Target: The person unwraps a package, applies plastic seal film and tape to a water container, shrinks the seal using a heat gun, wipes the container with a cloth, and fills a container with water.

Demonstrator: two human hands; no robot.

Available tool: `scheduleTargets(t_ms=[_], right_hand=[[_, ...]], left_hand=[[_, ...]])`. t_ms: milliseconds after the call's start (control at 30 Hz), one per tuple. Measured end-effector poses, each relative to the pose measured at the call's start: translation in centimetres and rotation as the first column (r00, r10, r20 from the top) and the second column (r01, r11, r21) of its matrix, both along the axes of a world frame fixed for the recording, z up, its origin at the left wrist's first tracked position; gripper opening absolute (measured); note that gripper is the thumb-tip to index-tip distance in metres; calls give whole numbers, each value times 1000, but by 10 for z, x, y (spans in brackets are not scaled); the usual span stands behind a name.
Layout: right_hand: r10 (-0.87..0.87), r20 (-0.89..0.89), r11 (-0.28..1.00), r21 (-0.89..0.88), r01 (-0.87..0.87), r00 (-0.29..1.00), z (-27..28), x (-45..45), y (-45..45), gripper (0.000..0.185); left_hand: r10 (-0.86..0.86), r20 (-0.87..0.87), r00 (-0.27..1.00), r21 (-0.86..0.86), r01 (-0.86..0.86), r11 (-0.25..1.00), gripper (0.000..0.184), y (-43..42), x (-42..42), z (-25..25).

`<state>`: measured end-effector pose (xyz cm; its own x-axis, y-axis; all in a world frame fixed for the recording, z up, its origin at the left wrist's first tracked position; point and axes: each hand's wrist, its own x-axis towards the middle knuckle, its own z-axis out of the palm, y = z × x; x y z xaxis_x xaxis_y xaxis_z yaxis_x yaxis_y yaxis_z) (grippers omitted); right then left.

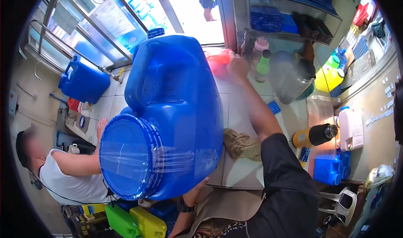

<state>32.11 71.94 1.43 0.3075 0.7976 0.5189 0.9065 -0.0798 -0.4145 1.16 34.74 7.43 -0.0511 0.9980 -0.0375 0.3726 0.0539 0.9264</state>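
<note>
A large blue plastic water jug (189, 91) lies tilted in front of me, its wide blue cap (126, 156) facing toward me and to the left. Clear plastic film wraps around the cap and the jug's side. My left hand (196, 192) is against the jug's lower side, mostly hidden by it; a dark watch is on the wrist. My right hand (238, 68) reaches past the jug, its fingers closed on a translucent red object (219, 61) blurred by motion, whose kind I cannot make out. A brown cloth (241, 144) lies on the tiled counter right of the jug.
A person in a white sleeveless top (75, 175) stands at left, near another blue jug (86, 80). At right are a yellow-and-black tumbler (315, 136), a pink jug (351, 128), a dark rounded container (291, 76) and small bottles. Green (121, 221) and yellow (147, 223) containers stand below.
</note>
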Motion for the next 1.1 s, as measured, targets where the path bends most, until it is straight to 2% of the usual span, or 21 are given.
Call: scheduleTargets(t_ms=[33, 100, 133, 233, 267, 333, 400, 433, 500, 533, 600, 633, 667, 733, 767, 800, 833, 900, 967, 1033, 1100], right_hand=[[6, -3, 1000, -8, -6, 1000, 1, 4, -7, 41], [-87, -10, 990, -110, 86, 996, 9, 9, -27, 24], [-88, -7, 991, -107, 86, 996, 10, 12, -33, 24], [-177, -14, 979, -106, 175, 984, 3, 17, -51, 22], [-202, 8, 973, -111, 202, 979, 2, 18, -55, 21], [-224, 40, 969, -101, 227, 974, 6, 13, -66, 24], [-239, -55, 971, 4, 240, 969, 10, 4, -84, 25], [-235, -39, 972, 10, 235, 971, 9, 2, -95, 25], [-174, -209, 959, -259, 117, 962, 20, -5, -119, 30], [-163, -195, 961, -252, 111, 967, 27, -10, -129, 30], [-189, -285, 926, -369, 75, 940, 41, -19, -142, 41], [-180, -270, 930, -360, 74, 946, 38, -23, -147, 41], [-102, -198, 984, -166, 69, 975, 29, -26, -151, 50], [40, -210, 988, 154, -8, 977, 37, -41, -175, 64], [131, -299, 960, 278, -46, 945, 49, -53, -194, 68], [141, -244, 956, 285, -68, 960, 42, -57, -208, 65], [148, -190, 954, 285, -90, 971, 33, -62, -225, 62], [268, -322, 944, 274, -182, 908, 29, -74, -260, 47], [313, -278, 945, 187, -268, 908, 15, -79, -292, 38], [327, -266, 944, 137, -300, 907, 7, -78, -318, 34], [337, -258, 942, 87, -325, 906, -6, -75, -338, 31]], left_hand=[[-6, 3, 1000, -63, 6, 998, 54, -1, -3, -4], [-87, -24, 996, -17, 87, 996, 49, 2, -6, -8], [-88, -21, 996, -14, 87, 996, 49, 4, -5, -5], [-24, 135, 991, -181, 48, 982, 54, 13, 11, 7], [-28, 60, 998, -13, 29, 1000, 45, 18, 16, 7], [-13, -1, 1000, 169, 13, 986, 36, 29, 22, 3], [1, 104, 995, 256, -27, 966, 70, 42, 30, -6], [5, 120, 993, 257, -36, 966, 70, 52, 34, -21], [28, 8, 1000, 417, -29, 908, 119, 70, 38, -38], [39, 23, 999, 422, -45, 906, 119, 77, 44, -34], [54, 73, 996, 520, -84, 850, 130, 94, 60, -25], [41, 164, 986, 440, -110, 891, 137, 101, 68, -26], [45, 179, 983, 445, -122, 887, 137, 108, 73, -24], [99, 85, 991, 384, -124, 915, 145, 124, 83, -16], [101, 98, 990, 394, -132, 910, 145, 132, 89, -16], [138, 8, 990, 439, -128, 889, 143, 144, 93, -19], [179, -82, 980, 478, -119, 870, 141, 153, 98, -23], [194, -68, 979, 497, -135, 857, 137, 178, 106, -31], [206, -58, 977, 509, -149, 848, 133, 198, 113, -23], [72, 111, 991, 509, -118, 853, 125, 221, 119, -3], [60, 196, 979, 493, -151, 857, 124, 242, 127, 6]])
